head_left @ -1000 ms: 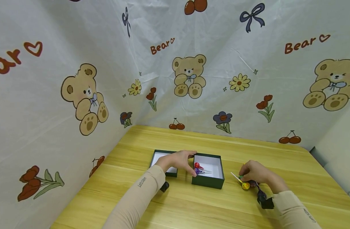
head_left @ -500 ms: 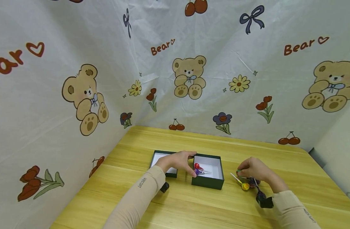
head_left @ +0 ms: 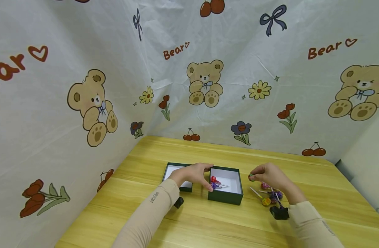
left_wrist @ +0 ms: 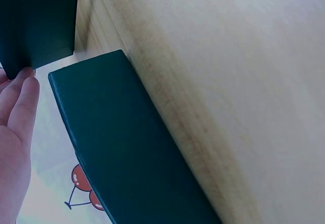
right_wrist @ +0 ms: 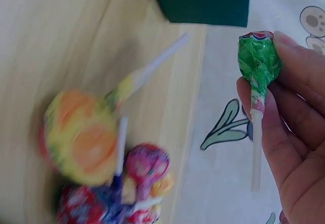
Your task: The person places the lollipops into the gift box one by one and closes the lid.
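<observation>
Pinching green lollipop [right_wrist: 259, 59], right hand [head_left: 274, 179], yellow lollipop [right_wrist: 84, 137] blurred close-up

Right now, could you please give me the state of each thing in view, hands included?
Right box: open, red lollipop and purple lollipop inside
Left box: open, partly hidden by the left arm
Green lollipop: wrapped, pinched by the right hand
Left hand: spread, touching the right box
Right hand: holding the green lollipop
Loose lollipops: wrapped, clustered on the table
Printed sheet: hung up, creased
</observation>
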The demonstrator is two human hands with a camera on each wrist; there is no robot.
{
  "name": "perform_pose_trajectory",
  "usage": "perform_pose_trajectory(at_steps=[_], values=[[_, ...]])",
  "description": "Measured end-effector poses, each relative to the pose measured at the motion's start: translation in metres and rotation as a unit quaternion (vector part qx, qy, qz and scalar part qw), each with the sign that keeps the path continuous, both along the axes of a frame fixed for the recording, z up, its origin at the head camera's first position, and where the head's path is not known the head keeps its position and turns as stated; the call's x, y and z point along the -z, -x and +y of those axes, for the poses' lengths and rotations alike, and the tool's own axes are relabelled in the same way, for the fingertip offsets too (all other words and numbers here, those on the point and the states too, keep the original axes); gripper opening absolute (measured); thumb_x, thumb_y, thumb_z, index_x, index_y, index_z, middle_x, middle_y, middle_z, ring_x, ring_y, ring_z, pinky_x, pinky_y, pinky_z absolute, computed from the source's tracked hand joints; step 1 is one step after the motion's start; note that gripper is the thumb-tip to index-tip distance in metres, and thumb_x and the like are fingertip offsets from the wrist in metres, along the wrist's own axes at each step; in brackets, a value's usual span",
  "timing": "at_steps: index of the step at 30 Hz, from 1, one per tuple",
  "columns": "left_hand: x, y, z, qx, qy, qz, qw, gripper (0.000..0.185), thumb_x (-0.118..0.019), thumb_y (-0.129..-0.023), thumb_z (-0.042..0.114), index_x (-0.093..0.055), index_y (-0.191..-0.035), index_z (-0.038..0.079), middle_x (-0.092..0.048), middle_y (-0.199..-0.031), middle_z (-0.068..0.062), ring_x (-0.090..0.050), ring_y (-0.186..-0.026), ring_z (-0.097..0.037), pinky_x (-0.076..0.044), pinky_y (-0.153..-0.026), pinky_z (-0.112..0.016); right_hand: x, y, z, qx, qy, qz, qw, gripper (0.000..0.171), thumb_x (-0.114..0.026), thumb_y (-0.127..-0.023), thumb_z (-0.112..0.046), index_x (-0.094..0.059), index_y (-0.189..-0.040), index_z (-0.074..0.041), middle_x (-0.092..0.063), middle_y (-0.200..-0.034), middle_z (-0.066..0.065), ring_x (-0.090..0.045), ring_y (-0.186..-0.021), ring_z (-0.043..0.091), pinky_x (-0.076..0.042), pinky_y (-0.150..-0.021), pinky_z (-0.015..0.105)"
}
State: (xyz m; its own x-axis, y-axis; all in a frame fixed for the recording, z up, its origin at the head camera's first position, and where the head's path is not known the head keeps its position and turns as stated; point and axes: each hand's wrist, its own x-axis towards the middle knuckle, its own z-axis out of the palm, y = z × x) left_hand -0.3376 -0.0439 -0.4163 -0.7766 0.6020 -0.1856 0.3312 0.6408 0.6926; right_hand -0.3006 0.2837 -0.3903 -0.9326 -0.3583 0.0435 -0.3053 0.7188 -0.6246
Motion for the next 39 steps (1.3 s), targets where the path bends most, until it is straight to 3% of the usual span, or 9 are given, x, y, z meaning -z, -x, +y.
perform_pose_trajectory(at_steps=[5,12,29,35,39], values=[[0.001,0.000,0.000,-0.001,-0.002,-0.003,1.0000,0.108,-0.091,-0.073,0.037,-0.029,-0.159,0.019,-0.039,-0.160,-0.007,-0.038,-0.148,-0.024,-0.038,-0.118,-0.045,-0.006,0.003,-0.014,0.015,-0.002,0.010,1.000,0.020,-0.071,-0.094,-0.020,-0.077,-0.103,-0.003,-0.078,-0.094,0.005,-0.072,-0.091,0.019,-0.059,-0.083,0.046],[0.002,0.000,0.001,-0.003,0.001,-0.001,1.0000,0.109,-0.091,-0.072,0.038,-0.029,-0.159,0.020,-0.040,-0.160,-0.006,-0.039,-0.147,-0.024,-0.038,-0.117,-0.045,-0.015,0.008,-0.036,0.015,0.018,0.010,1.000,0.023,-0.070,-0.094,-0.018,-0.076,-0.106,0.000,-0.078,-0.096,0.008,-0.073,-0.093,0.025,-0.059,-0.083,0.045],[0.000,0.003,0.000,0.009,-0.002,-0.005,0.9999,0.107,-0.089,-0.074,0.039,-0.028,-0.160,0.019,-0.038,-0.161,-0.006,-0.038,-0.148,-0.023,-0.039,-0.117,-0.043,-0.016,0.022,-0.086,0.003,0.036,0.037,0.999,0.017,-0.075,-0.090,-0.013,-0.076,-0.100,0.001,-0.078,-0.091,0.010,-0.072,-0.082,0.020,-0.057,-0.070,0.035],[0.000,0.003,0.000,0.010,-0.003,-0.006,0.9999,0.108,-0.089,-0.074,0.040,-0.027,-0.160,0.018,-0.036,-0.162,-0.006,-0.038,-0.148,-0.023,-0.039,-0.117,-0.043,-0.008,0.026,-0.099,-0.007,0.048,0.040,0.998,0.009,-0.077,-0.087,-0.009,-0.078,-0.091,-0.001,-0.078,-0.085,0.010,-0.072,-0.078,0.026,-0.053,-0.062,0.029],[-0.001,0.001,0.000,0.010,-0.005,-0.010,0.9999,0.107,-0.089,-0.075,0.038,-0.027,-0.160,0.018,-0.037,-0.162,-0.006,-0.038,-0.148,-0.023,-0.040,-0.116,-0.043,0.000,0.028,-0.103,-0.007,0.052,0.046,0.998,0.007,-0.078,-0.086,-0.008,-0.079,-0.087,-0.001,-0.077,-0.083,0.010,-0.070,-0.073,0.019,-0.052,-0.061,0.027]])
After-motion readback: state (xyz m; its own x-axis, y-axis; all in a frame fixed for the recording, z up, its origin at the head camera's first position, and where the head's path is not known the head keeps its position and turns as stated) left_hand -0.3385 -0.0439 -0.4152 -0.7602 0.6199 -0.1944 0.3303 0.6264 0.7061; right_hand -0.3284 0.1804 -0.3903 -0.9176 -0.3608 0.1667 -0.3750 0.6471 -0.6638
